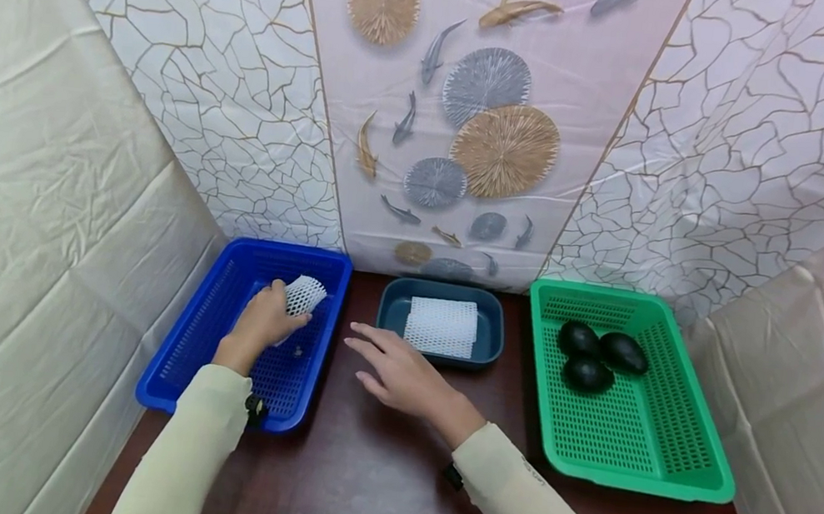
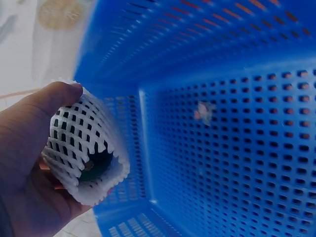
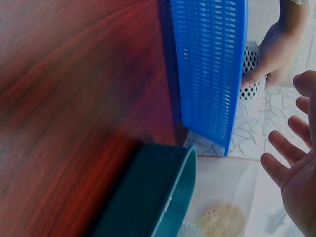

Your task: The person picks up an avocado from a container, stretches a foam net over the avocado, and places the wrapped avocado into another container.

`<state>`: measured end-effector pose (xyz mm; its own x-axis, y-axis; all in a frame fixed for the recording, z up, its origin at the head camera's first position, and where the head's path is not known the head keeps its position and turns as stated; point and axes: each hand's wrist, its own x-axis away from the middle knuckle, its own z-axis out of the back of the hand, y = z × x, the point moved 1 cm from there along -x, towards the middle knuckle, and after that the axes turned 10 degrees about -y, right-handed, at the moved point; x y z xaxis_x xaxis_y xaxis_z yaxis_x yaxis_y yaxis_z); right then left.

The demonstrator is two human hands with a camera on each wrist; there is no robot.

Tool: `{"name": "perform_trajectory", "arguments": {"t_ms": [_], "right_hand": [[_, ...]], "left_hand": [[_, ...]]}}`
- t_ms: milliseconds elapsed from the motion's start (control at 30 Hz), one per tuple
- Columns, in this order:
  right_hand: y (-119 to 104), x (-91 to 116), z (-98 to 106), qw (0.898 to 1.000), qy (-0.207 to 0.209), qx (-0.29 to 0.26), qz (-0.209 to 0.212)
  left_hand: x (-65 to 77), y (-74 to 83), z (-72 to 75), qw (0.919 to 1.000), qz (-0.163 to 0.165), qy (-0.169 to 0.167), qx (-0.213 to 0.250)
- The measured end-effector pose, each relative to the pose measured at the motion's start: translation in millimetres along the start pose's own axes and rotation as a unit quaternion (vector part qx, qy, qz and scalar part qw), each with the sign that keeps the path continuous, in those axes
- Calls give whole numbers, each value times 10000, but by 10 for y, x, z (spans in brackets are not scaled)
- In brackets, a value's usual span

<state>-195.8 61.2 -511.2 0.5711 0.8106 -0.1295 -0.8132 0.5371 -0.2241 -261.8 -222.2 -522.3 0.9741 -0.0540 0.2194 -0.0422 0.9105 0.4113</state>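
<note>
My left hand (image 1: 262, 323) grips a white foam net sleeve (image 1: 307, 291) over the blue basket (image 2: 222, 158), thumb on one side and fingers on the other. Inside the sleeve sits a dark green, rounded fruit (image 2: 97, 167), likely an avocado, its stem end showing at the open end. The palm side of the sleeve is hidden. Hovering over the table between the blue basket and the small teal tray (image 1: 393, 309), my right hand (image 1: 400, 373) has its fingers spread and holds nothing. White foam net sleeves (image 1: 441, 325) lie flat in that tray.
On the right stands a green basket (image 1: 612, 437) with three dark avocado-like fruits (image 1: 586, 374) bunched toward its back left. A small clear-and-pink scrap (image 2: 204, 113) lies on the blue basket's floor. Cloth-covered walls (image 1: 85, 214) enclose the brown table (image 1: 358, 486) at the sides and back.
</note>
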Motion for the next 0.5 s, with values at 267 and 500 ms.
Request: {"name": "perform_trajectory", "arguments": {"t_ms": [267, 500], "right_hand": [[-52, -181, -118, 9993, -361, 10, 70], [-103, -302, -216, 9982, -549, 184, 166]], "left_hand": [[-100, -133, 57, 9973, 482, -517, 179], [-175, -206, 161, 9920, 899, -859, 224]]}}
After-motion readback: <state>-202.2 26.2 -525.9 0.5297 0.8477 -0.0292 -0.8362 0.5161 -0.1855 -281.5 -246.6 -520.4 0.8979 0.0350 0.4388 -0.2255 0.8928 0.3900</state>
